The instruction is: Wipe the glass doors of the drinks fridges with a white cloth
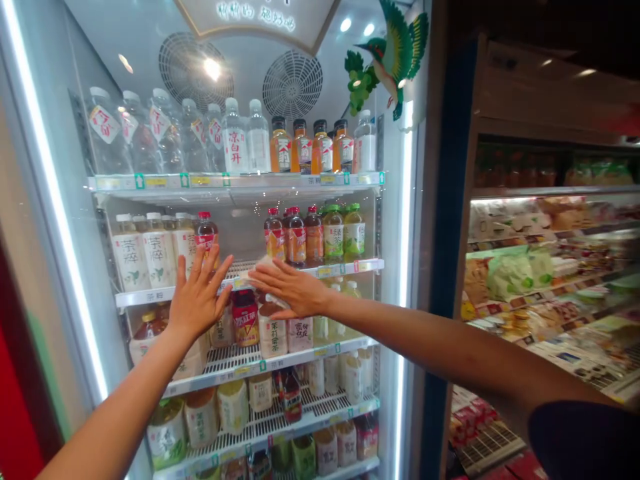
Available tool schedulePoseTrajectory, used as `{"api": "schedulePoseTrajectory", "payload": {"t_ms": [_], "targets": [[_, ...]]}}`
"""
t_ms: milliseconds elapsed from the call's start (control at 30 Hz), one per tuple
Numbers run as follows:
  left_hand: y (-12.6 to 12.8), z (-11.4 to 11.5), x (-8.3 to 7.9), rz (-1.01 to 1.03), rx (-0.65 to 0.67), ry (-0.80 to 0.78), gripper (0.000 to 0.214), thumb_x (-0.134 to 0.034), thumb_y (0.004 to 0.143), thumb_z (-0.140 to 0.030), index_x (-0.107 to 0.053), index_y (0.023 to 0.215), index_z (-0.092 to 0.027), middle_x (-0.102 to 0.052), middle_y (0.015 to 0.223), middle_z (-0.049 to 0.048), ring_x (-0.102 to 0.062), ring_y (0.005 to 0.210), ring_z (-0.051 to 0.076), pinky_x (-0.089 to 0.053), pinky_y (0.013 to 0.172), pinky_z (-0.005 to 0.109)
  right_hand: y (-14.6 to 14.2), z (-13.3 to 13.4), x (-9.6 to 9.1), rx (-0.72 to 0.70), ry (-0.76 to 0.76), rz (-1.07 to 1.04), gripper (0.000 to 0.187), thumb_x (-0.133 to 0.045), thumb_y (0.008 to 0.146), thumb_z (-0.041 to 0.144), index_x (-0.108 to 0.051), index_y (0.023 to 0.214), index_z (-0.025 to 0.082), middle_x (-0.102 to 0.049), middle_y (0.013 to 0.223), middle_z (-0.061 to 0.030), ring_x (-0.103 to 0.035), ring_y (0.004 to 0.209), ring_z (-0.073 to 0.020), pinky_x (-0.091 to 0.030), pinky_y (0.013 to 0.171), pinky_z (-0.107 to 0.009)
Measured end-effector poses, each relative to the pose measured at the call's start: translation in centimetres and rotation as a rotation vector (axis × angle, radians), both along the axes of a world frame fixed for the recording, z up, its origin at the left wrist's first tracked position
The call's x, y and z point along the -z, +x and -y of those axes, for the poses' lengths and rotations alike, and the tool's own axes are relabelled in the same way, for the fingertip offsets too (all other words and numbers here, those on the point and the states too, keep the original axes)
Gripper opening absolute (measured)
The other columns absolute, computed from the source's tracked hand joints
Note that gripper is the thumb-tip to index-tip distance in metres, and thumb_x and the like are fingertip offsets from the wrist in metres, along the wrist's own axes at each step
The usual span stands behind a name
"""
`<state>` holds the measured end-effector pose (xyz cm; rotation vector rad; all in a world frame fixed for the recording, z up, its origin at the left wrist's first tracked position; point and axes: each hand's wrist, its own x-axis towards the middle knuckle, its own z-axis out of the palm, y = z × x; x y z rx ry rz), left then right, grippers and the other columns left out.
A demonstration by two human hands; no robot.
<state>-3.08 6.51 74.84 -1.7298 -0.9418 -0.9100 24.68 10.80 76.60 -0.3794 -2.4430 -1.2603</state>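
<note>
Head view of a lit drinks cooler (406, 220). The left hand (199, 299) is raised flat with its fingers spread, palm toward the shelves, level with the price rail of the second shelf (143, 297); its fingertips overlap a red-capped bottle (207, 233) standing on that shelf. The right hand (289, 288) is likewise flat and spread, turned sideways so the fingers point left, and lies across the same rail just beside the left hand, the two near but not touching. Neither hand grips anything (whether the palms press on a glass pane cannot be told). Directly below the gap between the hands stands a red-labelled bottle (245, 320) on the third shelf, with a white-labelled bottle (273, 337) just beside it under the right wrist. White-capped tea bottles (145, 257) fill the left of the second shelf and green-capped bottles (345, 233) the right. The top shelf carries water bottles (235, 140) and orange tea bottles (303, 148). A bird decoration (395, 47) hangs at upper right; an open food chiller (540, 193) adjoins.
</note>
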Motion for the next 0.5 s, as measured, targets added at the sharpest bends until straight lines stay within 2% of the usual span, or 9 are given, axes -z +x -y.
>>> {"api": "schedulePoseTrajectory", "payload": {"t_ms": [100,133,200,300,367,433,500], "targets": [[-0.4,-0.4,0.8,-0.001,-0.001,0.031,0.077,-0.052,0.099,-0.036,-0.011,0.163,-0.035,-0.016,0.171,0.0041,-0.010,0.160,0.027,-0.005,0.130,0.059,-2.0,-0.3,-4.0,0.095,0.030,-0.299,0.100,-0.031,0.098,0.076,0.011,0.164,0.015,-0.011,0.173,-0.0100,-0.003,0.161,-0.0257,-0.007,0.132,-0.055],[-0.4,-0.4,0.9,-0.002,0.001,0.039,0.076,-0.052,0.099,-0.035,-0.012,0.163,-0.035,-0.016,0.171,0.0039,-0.010,0.160,0.027,-0.005,0.131,0.058,-2.7,-0.3,-4.7,0.131,0.038,-0.408,0.100,-0.030,0.097,0.076,0.013,0.164,0.015,-0.008,0.173,-0.0111,-0.001,0.161,-0.0275,-0.006,0.131,-0.057],[-0.4,-0.4,1.0,-0.007,0.000,0.051,0.075,-0.052,0.099,-0.034,-0.014,0.163,-0.034,-0.016,0.171,0.0036,-0.010,0.160,0.026,-0.006,0.131,0.057,-3.8,-0.3,-4.1,0.141,0.040,-0.482,0.101,-0.029,0.097,0.078,0.013,0.164,0.015,-0.005,0.173,-0.0124,0.001,0.161,-0.0298,-0.006,0.130,-0.060],[-0.4,-0.3,1.0,-0.014,-0.011,0.062,0.073,-0.050,0.099,-0.031,-0.016,0.164,-0.031,-0.017,0.170,0.0044,-0.010,0.160,0.026,-0.008,0.131,0.057,-4.3,-0.1,-0.4,-0.005,0.030,-0.223,0.102,-0.030,0.096,0.078,0.010,0.164,0.014,-0.011,0.172,-0.0131,-0.004,0.161,-0.0296,-0.009,0.130,-0.058],[-0.4,-0.3,1.0,-0.021,-0.013,0.058,0.073,-0.049,0.098,-0.029,-0.016,0.164,-0.030,-0.016,0.171,0.0046,-0.010,0.160,0.026,-0.009,0.131,0.057,-3.6,-0.3,0.7,-0.103,0.025,0.001,0.099,-0.032,0.098,0.075,0.010,0.164,0.014,-0.016,0.172,-0.0113,-0.009,0.160,-0.0260,-0.011,0.132,-0.052],[-0.5,-0.3,1.0,-0.023,-0.014,0.060,0.073,-0.048,0.099,-0.029,-0.015,0.164,-0.030,-0.016,0.171,0.0045,-0.010,0.160,0.027,-0.010,0.131,0.058,-2.7,-0.7,-0.8,-0.112,0.029,0.071,0.096,-0.032,0.100,0.072,0.012,0.164,0.016,-0.016,0.172,-0.0086,-0.011,0.160,-0.0232,-0.012,0.132,-0.049],[-0.5,-0.3,1.1,-0.021,-0.018,0.072,0.073,-0.049,0.099,-0.030,-0.014,0.164,-0.031,-0.016,0.171,0.0044,-0.011,0.160,0.027,-0.010,0.130,0.059,-2.0,-1.1,-3.7,-0.030,0.048,-0.080,0.096,-0.031,0.100,0.073,0.016,0.163,0.018,-0.012,0.173,-0.0077,-0.009,0.161,-0.0246,-0.010,0.132,-0.053]]}}
